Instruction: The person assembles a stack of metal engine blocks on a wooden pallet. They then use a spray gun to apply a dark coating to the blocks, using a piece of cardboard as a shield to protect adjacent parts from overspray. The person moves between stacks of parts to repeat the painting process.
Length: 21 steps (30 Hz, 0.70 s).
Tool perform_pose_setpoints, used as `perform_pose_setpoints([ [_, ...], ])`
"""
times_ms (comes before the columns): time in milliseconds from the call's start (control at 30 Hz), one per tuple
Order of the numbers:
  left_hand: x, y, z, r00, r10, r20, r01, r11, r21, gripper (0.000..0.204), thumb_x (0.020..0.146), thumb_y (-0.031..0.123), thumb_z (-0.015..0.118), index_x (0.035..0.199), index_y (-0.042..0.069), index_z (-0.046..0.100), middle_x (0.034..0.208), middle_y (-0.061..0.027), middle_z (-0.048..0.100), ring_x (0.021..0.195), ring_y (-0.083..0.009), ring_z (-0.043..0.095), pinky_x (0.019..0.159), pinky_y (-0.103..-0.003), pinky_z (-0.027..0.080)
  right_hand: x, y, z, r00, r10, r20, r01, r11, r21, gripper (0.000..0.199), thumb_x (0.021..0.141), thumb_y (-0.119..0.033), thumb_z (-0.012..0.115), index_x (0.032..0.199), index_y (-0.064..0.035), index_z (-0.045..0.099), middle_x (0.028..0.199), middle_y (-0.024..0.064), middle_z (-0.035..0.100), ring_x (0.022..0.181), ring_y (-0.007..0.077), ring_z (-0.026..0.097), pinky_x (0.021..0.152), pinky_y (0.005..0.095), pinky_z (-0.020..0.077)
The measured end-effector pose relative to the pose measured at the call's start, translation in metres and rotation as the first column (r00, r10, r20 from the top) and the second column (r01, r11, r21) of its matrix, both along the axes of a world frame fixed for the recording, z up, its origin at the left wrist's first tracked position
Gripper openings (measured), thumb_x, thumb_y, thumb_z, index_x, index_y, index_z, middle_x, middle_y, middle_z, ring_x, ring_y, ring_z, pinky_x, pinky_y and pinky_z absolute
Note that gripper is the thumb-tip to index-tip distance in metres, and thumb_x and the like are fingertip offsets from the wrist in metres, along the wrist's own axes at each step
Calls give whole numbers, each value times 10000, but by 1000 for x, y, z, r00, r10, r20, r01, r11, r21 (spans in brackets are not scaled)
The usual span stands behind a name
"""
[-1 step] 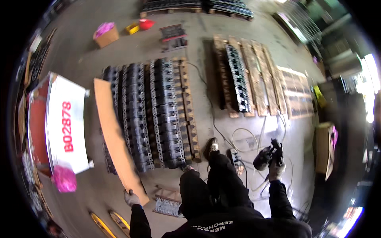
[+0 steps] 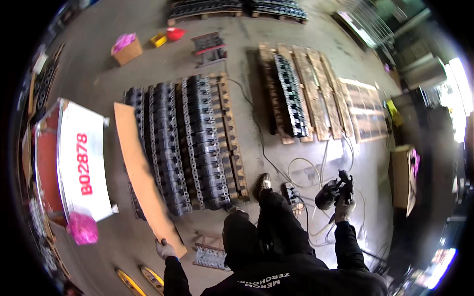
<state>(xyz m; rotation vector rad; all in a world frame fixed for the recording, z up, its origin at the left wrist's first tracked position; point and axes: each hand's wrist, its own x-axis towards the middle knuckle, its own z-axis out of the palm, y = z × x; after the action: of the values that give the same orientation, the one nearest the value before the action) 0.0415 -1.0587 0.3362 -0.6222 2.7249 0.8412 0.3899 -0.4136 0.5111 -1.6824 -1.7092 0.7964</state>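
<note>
My left hand (image 2: 165,249), in a grey glove, grips the near end of a long brown cardboard strip (image 2: 140,172). The strip slants away along the left side of black steel track chains (image 2: 203,143), hiding part of the leftmost rows. These chains lie in parallel rows on a wooden pallet (image 2: 236,163). At the right, my gloved right hand (image 2: 343,211) is closed round the handle of a black spray gun (image 2: 346,187) with a round black cup (image 2: 327,196). The gun is held above the floor, apart from the chains.
Hoses (image 2: 296,170) loop over the floor by my feet. Another chain section (image 2: 291,96) lies on a second pallet (image 2: 321,93) ahead right. A white-sided crate (image 2: 84,158) and a pink bag (image 2: 83,228) stand left. A small metal rack (image 2: 210,256) lies between my left hand and legs.
The view has shifted slightly, so the pallets and crate sit a little differently in it. Both hands keep their hold on the strip and the spray gun.
</note>
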Motion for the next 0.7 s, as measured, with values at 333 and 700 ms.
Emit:
perform_pose_setpoints([
  [333,-35,16,59,977,-212,-25,211,977,-39,304,954,77,548,1241,-23,524,1130,-225,660,1032,-364,635,906,-421,476,134,-66,46,817,-572,67,575,817,-43,572,942,-518,615,1099,31,642,950,125,704,804,214,657,661,341,517],
  [700,-24,129,148,947,-320,26,317,916,-247,385,954,189,575,1278,-18,553,1244,-258,628,1169,-406,591,943,-449,474,243,-78,43,693,-721,2,715,688,-126,578,963,-474,606,1162,68,634,1007,118,694,784,198,625,682,358,514],
])
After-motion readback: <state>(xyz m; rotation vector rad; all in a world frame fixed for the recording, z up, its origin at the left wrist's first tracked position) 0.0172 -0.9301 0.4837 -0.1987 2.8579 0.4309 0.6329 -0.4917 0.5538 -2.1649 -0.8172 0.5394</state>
